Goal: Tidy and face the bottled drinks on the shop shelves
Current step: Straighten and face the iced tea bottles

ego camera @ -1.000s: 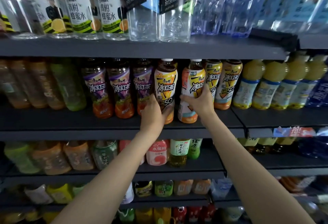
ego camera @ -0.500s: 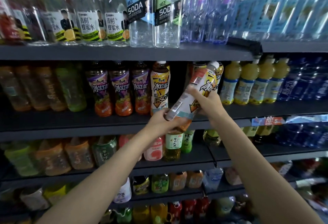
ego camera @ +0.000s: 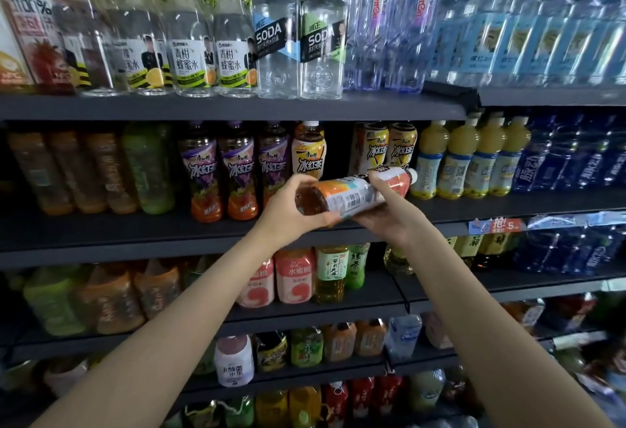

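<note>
An iced tea bottle (ego camera: 352, 194) with an orange and white label lies almost level in front of the second shelf (ego camera: 135, 234), base to the left and white cap to the right, barcode facing me. My left hand (ego camera: 288, 214) grips its base end. My right hand (ego camera: 389, 207) holds the upper part, fingers curled over the label. Behind it, an upright yellow-label iced tea bottle (ego camera: 308, 153) stands left of a dark gap in the row, and two more yellow iced tea bottles (ego camera: 386, 149) stand to the right.
Purple-label tea bottles (ego camera: 237, 173) stand left of the gap, yellow juice bottles (ego camera: 464, 159) to the right. Clear soda bottles (ego camera: 298, 41) and water bottles fill the top shelf. Lower shelves hold peach, green tea and other drinks (ego camera: 311, 275).
Both hands took the bottle off the second shelf and tipped it from upright to nearly level, cap swinging right. A gap is left in the row. The view has tilted upward.
</note>
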The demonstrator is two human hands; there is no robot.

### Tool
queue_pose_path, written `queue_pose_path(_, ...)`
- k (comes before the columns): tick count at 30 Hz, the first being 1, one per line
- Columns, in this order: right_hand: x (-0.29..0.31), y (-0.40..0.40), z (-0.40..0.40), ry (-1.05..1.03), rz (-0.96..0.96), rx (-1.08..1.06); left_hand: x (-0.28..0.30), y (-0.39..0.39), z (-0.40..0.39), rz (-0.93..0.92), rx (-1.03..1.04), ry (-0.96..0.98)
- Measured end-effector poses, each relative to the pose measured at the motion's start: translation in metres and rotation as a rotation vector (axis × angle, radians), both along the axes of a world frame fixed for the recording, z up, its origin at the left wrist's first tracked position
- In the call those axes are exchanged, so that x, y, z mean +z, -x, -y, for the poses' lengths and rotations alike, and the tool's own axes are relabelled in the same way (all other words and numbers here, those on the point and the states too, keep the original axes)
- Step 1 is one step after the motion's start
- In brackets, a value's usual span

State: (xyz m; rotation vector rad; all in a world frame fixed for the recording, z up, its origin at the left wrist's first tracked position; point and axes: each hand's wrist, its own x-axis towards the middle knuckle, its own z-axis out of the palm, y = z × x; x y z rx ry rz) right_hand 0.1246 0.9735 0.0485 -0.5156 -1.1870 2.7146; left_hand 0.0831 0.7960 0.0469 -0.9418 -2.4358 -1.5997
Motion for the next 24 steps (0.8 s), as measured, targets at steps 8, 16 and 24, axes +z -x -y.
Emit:
queue_pose_path(8,0.005,-0.005,0.010,-0.511,-0.011,-0.199,-0.013,-0.007,-0.015,-0.248,0.113,0.323)
queue_pose_path(16,0.028,-0.014,-0.002,-0.396,-0.318,0.046,-0.001,-0.008,-0.001,0.829,-0.461,-0.243)
queue_pose_path(24,0.034,0.003,0.010,-0.939,-0.106,-0.284,-0.001,0.002,-0.031,0.111,-0.156,0.139)
